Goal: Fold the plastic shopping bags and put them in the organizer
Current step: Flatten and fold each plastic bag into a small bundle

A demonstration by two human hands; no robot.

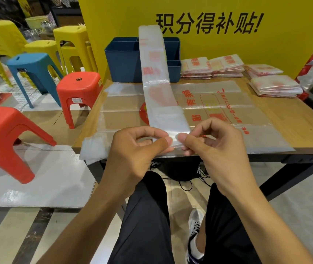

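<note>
A clear plastic bag with red print, folded into a long narrow strip [156,77], runs from the table's front edge up over the dark blue organizer [123,61] at the back. My left hand [134,149] and my right hand [214,143] both pinch the strip's near end between thumb and fingers, thumbs almost touching. Under the strip a flat unfolded bag [228,103] with red characters lies spread over the wooden table [304,119]. The organizer's inside is mostly hidden behind the strip.
Stacks of folded bags [226,66] lie at the back right, with another pile [275,86] nearer the right edge. Red [79,90], blue and yellow plastic stools stand to the left. A yellow sign board rises behind the table. My legs are under the table's front edge.
</note>
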